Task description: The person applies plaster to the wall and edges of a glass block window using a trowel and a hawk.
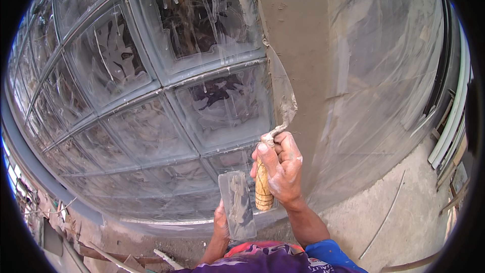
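My right hand is wrapped round the yellowish wooden handle of a pointing trowel. The trowel's narrow blade points up, lying along the seam where the glass block wall meets a band of wet grey mortar. Mortar clings to the blade's heel and neck. Lower down, my left hand grips a flat rectangular plate by its left side; a smear of mortar lies on its face. The left fingers are mostly behind the plate.
Right of the mortar band runs a smooth grey plastered wall. Pale pipes lean at the far right. A thin rod lies on the concrete floor. Boards and debris lie at the lower left.
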A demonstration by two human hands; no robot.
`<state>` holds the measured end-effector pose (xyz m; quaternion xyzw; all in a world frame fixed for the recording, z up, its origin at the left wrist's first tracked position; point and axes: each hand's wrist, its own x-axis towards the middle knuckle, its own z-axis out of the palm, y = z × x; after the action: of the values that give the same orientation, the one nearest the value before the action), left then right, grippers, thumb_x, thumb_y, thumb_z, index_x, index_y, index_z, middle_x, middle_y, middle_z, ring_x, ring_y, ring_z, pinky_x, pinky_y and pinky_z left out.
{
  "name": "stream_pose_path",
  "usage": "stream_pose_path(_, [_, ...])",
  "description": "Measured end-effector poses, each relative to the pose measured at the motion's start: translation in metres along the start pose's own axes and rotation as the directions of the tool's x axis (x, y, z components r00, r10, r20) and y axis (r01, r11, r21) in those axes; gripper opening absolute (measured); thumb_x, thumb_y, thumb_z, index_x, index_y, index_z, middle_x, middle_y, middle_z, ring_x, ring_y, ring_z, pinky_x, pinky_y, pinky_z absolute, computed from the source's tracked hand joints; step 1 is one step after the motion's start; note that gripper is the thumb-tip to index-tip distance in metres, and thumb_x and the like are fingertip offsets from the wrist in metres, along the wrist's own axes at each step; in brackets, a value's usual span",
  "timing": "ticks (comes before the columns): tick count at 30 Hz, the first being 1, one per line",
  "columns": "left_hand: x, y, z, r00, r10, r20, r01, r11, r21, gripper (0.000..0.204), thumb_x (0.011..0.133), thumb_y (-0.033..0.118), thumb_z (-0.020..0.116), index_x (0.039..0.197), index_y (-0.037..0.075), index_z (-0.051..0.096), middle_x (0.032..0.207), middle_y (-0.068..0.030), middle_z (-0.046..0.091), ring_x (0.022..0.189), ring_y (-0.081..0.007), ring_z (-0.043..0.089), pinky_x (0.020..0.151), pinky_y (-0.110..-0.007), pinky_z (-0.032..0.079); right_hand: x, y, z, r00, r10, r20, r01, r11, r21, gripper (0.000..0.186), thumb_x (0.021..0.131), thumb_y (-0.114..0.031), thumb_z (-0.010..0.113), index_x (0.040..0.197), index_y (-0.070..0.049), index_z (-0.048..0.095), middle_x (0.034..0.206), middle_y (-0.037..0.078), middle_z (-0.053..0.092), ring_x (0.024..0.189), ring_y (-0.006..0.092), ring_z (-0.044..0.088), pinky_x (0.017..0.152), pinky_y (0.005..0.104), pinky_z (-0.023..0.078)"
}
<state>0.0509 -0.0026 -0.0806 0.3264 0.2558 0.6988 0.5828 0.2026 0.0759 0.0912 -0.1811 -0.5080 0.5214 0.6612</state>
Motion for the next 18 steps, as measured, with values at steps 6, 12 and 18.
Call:
stream_pose_path(6, [-0.004, 0.000, -0.004, 0.999, -0.013, -0.031, 0.013, 1.000, 0.002, 0.052, 0.086, 0.016, 0.056, 0.131, 0.001, 0.037, 0.111, -0.0093, 0.057, 0.088, -0.0149, 0.061, 0.074, -0.027, 0.051, -0.016, 0.017, -0.010, 0.998, 0.058, -0.021, -0.058, 0.998, 0.002, 0.016, 0.089, -0.011, 0.056, 0.089, 0.000, 0.044, 0.069, 0.007, 0.056, 0.050, 0.0095, 0.054, 0.044, 0.0229, 0.044])
stream_pose_path(12, [-0.007, 0.002, -0.004, 1.000, -0.025, -0.015, 0.025, 1.000, -0.008, 0.051, 0.086, 0.015, 0.056, 0.131, 0.001, 0.037, 0.111, -0.0096, 0.057, 0.089, -0.0153, 0.061, 0.074, -0.027, 0.051, -0.042, 0.041, -0.024, 0.991, 0.120, -0.051, -0.121, 0.993, -0.015, 0.016, 0.089, -0.010, 0.055, 0.091, 0.000, 0.043, 0.070, 0.007, 0.057, 0.051, 0.0105, 0.055, 0.045, 0.0233, 0.044])
stream_pose_path(18, [-0.007, 0.005, 0.002, 1.000, -0.029, -0.013, 0.028, 0.999, -0.036, 0.051, 0.085, 0.012, 0.055, 0.131, 0.001, 0.036, 0.112, -0.0095, 0.057, 0.090, -0.0153, 0.060, 0.075, -0.027, 0.051, -0.061, 0.044, -0.031, 0.987, 0.150, -0.062, -0.154, 0.986, -0.057, 0.019, 0.087, -0.012, 0.058, 0.091, 0.002, 0.045, 0.068, 0.007, 0.057, 0.051, 0.0097, 0.054, 0.045, 0.0235, 0.044])
